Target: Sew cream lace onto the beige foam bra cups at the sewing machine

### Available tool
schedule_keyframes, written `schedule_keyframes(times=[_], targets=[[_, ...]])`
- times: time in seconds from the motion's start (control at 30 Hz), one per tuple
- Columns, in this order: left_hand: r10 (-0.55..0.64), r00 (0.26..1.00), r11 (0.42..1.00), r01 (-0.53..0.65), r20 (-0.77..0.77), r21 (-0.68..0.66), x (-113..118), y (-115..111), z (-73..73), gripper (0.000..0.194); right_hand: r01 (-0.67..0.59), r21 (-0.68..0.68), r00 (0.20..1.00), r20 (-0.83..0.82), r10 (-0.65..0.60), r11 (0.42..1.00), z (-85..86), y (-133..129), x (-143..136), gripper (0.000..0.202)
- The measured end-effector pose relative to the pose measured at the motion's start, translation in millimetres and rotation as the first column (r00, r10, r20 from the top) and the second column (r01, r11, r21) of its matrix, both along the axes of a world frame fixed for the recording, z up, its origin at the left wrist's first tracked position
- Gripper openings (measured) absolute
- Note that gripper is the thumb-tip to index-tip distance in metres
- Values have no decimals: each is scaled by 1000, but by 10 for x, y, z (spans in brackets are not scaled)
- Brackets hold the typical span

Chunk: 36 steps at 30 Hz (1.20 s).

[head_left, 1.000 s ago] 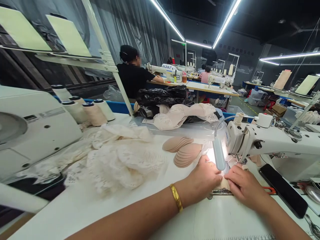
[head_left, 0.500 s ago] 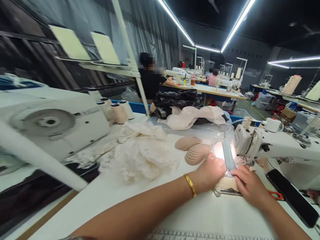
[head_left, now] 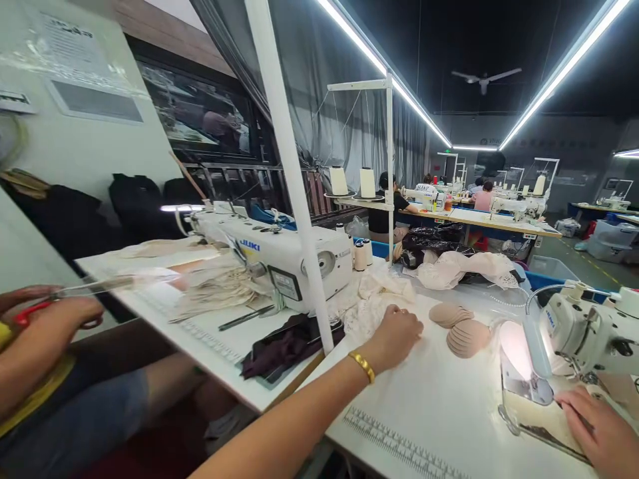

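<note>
A white worktable (head_left: 439,399) spreads across the lower right of the frame, and a second white table (head_left: 229,362) runs beside it from the left toward the centre. On that second table, a white sewing machine (head_left: 284,256) marked JUKI stands in the middle of the frame, with a heap of pale fabric pieces (head_left: 214,289) to its left. Another white sewing machine (head_left: 604,332) enters from the right edge, above the worktable. At the left edge, a co-worker in shorts sits with red-handled scissors (head_left: 34,313) at the hands, somewhat blurred. Cream lace fabric (head_left: 384,289) lies bunched on the worktable, just right of centre. A dark cloth (head_left: 284,346) lies near the second table's edge, below its machine.

The left hand (head_left: 399,338) is at the near side of the lace, knuckles up and fingers curled together; whether they grip any of it cannot be told. The right hand (head_left: 592,422), well apart from the left and cut by the lower right edge, has its fingertips beside the metal plate (head_left: 542,392) under the lamp; whether they pinch anything is unclear. Two fanned stacks of beige oval pads (head_left: 469,338) lie between the hands, just right of the lace. Smallest is the gold bracelet (head_left: 362,366) on the left wrist.
</note>
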State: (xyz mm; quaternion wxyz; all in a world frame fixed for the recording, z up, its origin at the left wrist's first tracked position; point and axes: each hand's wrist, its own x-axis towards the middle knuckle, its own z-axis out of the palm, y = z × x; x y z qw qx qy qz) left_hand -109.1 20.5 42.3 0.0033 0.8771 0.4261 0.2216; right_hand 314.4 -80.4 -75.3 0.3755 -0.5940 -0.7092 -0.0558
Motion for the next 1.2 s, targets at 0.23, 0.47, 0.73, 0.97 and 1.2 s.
schedule_keyframes(times=[0.23, 0.47, 0.73, 0.97, 1.2], targets=[[-25, 794, 999, 48, 608, -22, 56, -241, 571, 36, -334, -32, 938, -103, 330, 942, 510, -458, -967, 18], [-44, 567, 823, 487, 822, -292, 537, -737, 469, 42, -401, -111, 726, -644, 242, 909, 759, -579, -1910, 61], [-56, 853, 925, 240, 519, -294, -61, -487, 117, 36, -303, -151, 293, -954, -58, 941, 654, -403, -1655, 63], [67, 975, 981, -27, 211, -190, -490, -203, -248, 19, -307, -399, 798, -602, 6, 864, 481, -418, -1730, 52], [119, 771, 990, -48, 625, -130, -563, -207, 267, 28, -353, -400, 936, -154, 317, 846, 563, -94, -2137, 39]])
